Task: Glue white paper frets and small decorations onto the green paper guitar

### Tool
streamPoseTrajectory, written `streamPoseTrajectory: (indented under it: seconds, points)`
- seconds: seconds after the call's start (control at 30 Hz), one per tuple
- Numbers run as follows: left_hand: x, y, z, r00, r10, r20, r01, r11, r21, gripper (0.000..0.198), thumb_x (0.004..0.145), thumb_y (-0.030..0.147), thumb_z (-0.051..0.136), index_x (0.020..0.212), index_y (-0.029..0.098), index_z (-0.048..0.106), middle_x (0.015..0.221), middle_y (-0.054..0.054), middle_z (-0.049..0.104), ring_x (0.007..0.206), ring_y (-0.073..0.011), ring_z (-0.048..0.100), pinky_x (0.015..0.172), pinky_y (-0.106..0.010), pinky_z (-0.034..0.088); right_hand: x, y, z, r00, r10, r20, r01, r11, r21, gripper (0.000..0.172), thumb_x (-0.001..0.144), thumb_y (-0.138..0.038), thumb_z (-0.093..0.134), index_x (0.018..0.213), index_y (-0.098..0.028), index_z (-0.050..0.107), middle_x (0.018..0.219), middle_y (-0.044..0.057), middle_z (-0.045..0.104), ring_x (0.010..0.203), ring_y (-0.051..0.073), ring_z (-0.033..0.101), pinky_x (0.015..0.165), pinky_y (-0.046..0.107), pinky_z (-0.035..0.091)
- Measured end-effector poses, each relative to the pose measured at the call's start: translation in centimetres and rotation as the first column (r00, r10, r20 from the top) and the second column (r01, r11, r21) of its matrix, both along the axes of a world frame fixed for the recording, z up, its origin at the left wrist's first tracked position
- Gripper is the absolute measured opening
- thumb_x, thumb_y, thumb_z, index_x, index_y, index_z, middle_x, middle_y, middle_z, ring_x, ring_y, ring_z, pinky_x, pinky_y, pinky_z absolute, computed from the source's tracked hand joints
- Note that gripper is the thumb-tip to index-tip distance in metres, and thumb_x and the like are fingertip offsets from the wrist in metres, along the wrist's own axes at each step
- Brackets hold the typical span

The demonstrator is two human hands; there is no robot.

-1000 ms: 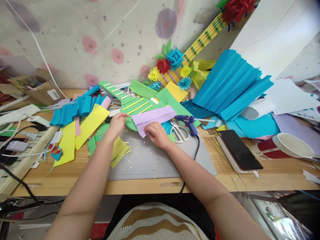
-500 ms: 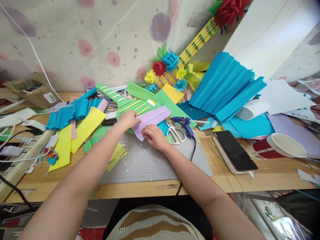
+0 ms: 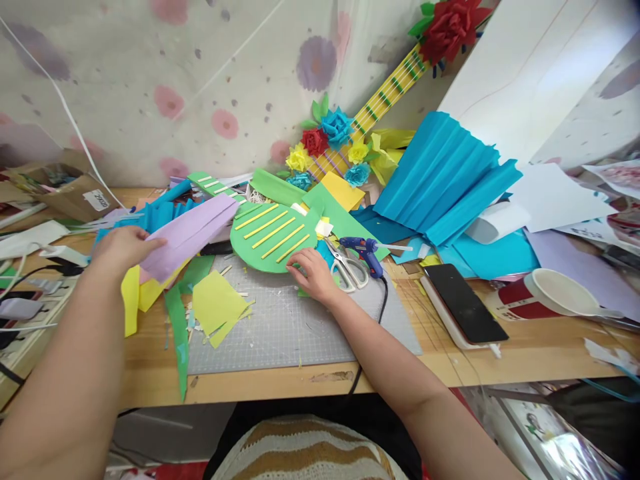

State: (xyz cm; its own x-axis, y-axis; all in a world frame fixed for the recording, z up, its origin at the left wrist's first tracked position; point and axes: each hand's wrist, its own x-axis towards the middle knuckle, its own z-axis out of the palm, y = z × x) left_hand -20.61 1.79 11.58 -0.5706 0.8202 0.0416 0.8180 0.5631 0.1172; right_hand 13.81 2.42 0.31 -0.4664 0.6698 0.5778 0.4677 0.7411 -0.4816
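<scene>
**Lilac paper sheet** (image 3: 193, 227): creased lengthwise, lying over the paper offcuts at 10 o'clock from the grey cutting mat (image 3: 300, 327). The left hand (image 3: 125, 247) grips its near end, fingers closed on the edge.

**Green paper guitar** (image 3: 273, 237): yellow strips across the body, flat at the mat's 12 o'clock. The right hand (image 3: 313, 273) rests at the body's lower rim, fingers loosely spread, tips touching the green card.

**Scissors** (image 3: 349, 268) and **blue glue gun** (image 3: 365, 248): just beside that hand, at 2 o'clock.

**Yellow scrap** (image 3: 217, 307): on the mat at 9 o'clock.

**Black phone** (image 3: 463, 303) and **red cup** (image 3: 543, 293): at 3 o'clock, well apart from both hands.

**Pleated blue paper** (image 3: 440, 180): at 1 o'clock.
</scene>
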Motion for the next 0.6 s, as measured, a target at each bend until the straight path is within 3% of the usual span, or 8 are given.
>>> streamPoseTrajectory:
  seconds: [0.13, 0.2, 0.27, 0.37, 0.47, 0.53, 0.6]
  points:
    - [-2.0, -0.8, -0.6, 0.994, 0.107, -0.022, -0.109, 0.987, -0.122, 0.038, 0.062, 0.052, 0.062, 0.061, 0.019, 0.042, 0.066, -0.004, 0.058, 0.077, -0.0227, 0.055, 0.065, -0.028, 0.041, -0.3, -0.4, 0.0, 1.000, -0.019, -0.020, 0.017, 0.995, -0.103, 0.015, 0.087, -0.027, 0.042, 0.078, -0.019, 0.052, 0.075, 0.005, 0.058, 0.074, 0.017, 0.051, 0.071, 0.030, 0.040]
    - [-1.8, -0.7, -1.0, 0.994, 0.111, 0.005, -0.107, 0.972, -0.211, 0.040, 0.059, 0.055, 0.063, 0.068, 0.019, 0.048, 0.086, -0.010, 0.064, 0.087, -0.0280, 0.057, 0.067, -0.032, 0.043, -0.4, -0.4, 0.0, 0.999, -0.033, -0.023, 0.029, 0.991, -0.127, 0.015, 0.085, -0.025, 0.041, 0.074, -0.019, 0.049, 0.072, 0.003, 0.055, 0.070, 0.016, 0.050, 0.067, 0.028, 0.039]
    - [-1.1, -0.5, -1.1, 0.990, 0.137, 0.025, -0.128, 0.965, -0.231, 0.051, 0.056, 0.055, 0.064, 0.088, 0.017, 0.053, 0.107, -0.017, 0.062, 0.098, -0.0340, 0.056, 0.070, -0.037, 0.044, -0.3, -0.3, 0.1, 0.998, -0.050, -0.024, 0.045, 0.986, -0.159, 0.016, 0.083, -0.023, 0.040, 0.069, -0.020, 0.045, 0.067, 0.002, 0.052, 0.066, 0.014, 0.047, 0.064, 0.026, 0.037]
    - [0.7, -0.3, -0.9, 0.985, 0.172, 0.010, -0.170, 0.981, -0.094, 0.074, 0.062, 0.047, 0.061, 0.121, 0.006, 0.041, 0.126, -0.027, 0.048, 0.112, -0.0398, 0.049, 0.079, -0.045, 0.043, -0.2, -0.1, 0.7, 0.999, -0.042, 0.008, 0.043, 0.968, -0.249, 0.022, 0.082, -0.024, 0.040, 0.061, -0.020, 0.039, 0.059, -0.001, 0.045, 0.060, 0.012, 0.043, 0.058, 0.024, 0.032]
    - [2.6, 0.1, -0.2, 0.995, 0.095, -0.026, -0.093, 0.992, 0.091, 0.066, 0.072, 0.033, 0.050, 0.127, -0.002, 0.035, 0.132, -0.031, 0.040, 0.120, -0.0395, 0.042, 0.090, -0.047, 0.038, 0.3, -0.1, 2.4, 0.996, 0.052, 0.075, -0.020, 0.925, -0.380, 0.033, 0.086, -0.034, 0.040, 0.056, -0.019, 0.036, 0.054, -0.003, 0.039, 0.054, 0.010, 0.038, 0.054, 0.023, 0.028]
    - [3.6, 0.7, 0.4, 0.998, 0.049, -0.047, -0.043, 0.993, 0.112, 0.062, 0.073, 0.027, 0.048, 0.126, -0.003, 0.036, 0.132, -0.031, 0.040, 0.122, -0.0380, 0.040, 0.093, -0.045, 0.036, 1.0, -0.3, 4.2, 0.985, 0.147, 0.095, -0.086, 0.879, -0.469, 0.036, 0.086, -0.038, 0.042, 0.057, -0.018, 0.039, 0.053, -0.004, 0.042, 0.052, 0.008, 0.038, 0.053, 0.023, 0.028]
    - [3.9, 1.3, 0.8, 0.998, 0.051, -0.026, -0.050, 0.998, 0.041, 0.068, 0.070, 0.029, 0.053, 0.127, -0.001, 0.034, 0.132, -0.030, 0.041, 0.120, -0.0381, 0.042, 0.091, -0.045, 0.038, 2.1, -0.5, 6.4, 0.964, 0.243, 0.104, -0.154, 0.838, -0.523, 0.034, 0.086, -0.039, 0.045, 0.059, -0.018, 0.045, 0.055, -0.003, 0.047, 0.052, 0.008, 0.041, 0.053, 0.022, 0.030]
